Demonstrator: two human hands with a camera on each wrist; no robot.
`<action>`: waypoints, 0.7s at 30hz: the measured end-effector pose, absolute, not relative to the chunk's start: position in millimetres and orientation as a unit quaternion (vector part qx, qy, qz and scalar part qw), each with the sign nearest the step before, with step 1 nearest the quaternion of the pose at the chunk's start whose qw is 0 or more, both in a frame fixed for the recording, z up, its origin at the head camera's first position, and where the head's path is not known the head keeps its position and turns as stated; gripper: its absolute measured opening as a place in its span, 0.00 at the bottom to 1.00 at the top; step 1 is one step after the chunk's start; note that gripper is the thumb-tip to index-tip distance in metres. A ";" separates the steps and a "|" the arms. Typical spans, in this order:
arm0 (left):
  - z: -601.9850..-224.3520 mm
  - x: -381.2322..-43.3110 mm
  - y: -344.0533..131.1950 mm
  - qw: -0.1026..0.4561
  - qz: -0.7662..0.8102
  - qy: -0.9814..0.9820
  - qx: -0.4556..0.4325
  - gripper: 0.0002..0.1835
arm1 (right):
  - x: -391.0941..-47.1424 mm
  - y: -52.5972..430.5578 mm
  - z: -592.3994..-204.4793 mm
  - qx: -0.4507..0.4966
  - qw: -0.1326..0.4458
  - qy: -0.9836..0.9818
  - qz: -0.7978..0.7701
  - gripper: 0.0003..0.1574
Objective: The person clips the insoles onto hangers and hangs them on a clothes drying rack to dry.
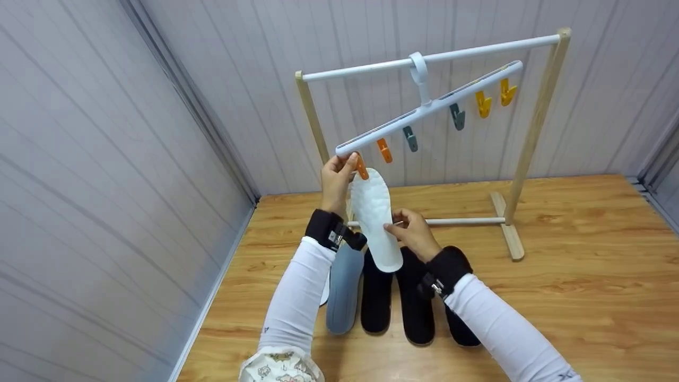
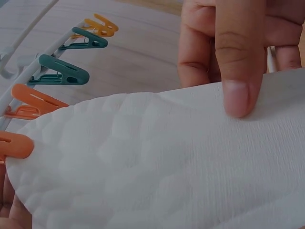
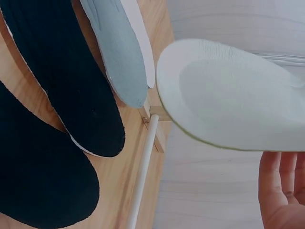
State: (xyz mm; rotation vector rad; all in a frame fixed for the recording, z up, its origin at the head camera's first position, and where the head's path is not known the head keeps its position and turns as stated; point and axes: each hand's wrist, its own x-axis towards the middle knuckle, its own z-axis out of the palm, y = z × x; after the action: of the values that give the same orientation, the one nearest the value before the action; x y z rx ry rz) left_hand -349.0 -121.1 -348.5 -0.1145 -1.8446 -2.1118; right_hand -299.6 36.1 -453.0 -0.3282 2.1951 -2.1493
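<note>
A white padded insole [image 1: 377,212] hangs tilted, its bumpy top end meeting an orange clothespin [image 1: 362,166] at the low end of a white hanger [image 1: 382,129]. The left hand [image 1: 335,183] pinches that clothespin close under the bar. In the left wrist view, the clothespin's tip [image 2: 19,145] overlaps the insole's edge. Lower down, my right hand [image 1: 414,231] holds the insole's right side between thumb and fingers, the thumb [image 2: 238,90] lying on its face. The insole's smooth heel [image 3: 209,105] shows in the right wrist view.
The hanger hooks over a wooden rack's top rod [image 1: 488,49], slanting down leftward. It also carries another orange clothespin [image 1: 384,150], green ones [image 1: 457,116] and yellow ones [image 1: 483,105]. Below lie a grey-blue insole [image 1: 344,292], several black insoles [image 1: 375,305] and a partly hidden white one.
</note>
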 end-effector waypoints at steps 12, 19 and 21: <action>-351.5 -348.1 -122.0 0.176 -0.745 -0.641 -0.054 0.05 | -293.3 43.6 -473.6 -0.097 0.036 0.693 -0.714 0.17; -350.2 -345.8 -121.9 0.181 -0.733 -0.653 -0.058 0.06 | -287.2 54.6 -499.8 -0.067 0.065 0.671 -0.736 0.19; -349.8 -345.3 -121.7 0.185 -0.729 -0.657 -0.061 0.07 | -285.4 57.8 -506.7 -0.054 0.073 0.663 -0.743 0.18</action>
State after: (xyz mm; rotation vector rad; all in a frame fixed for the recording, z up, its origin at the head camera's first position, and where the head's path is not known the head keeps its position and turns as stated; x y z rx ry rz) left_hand -345.3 -121.7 -349.8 -0.1718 -1.8505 -2.0533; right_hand -285.4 57.8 -506.7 -0.1631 1.9911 -2.2313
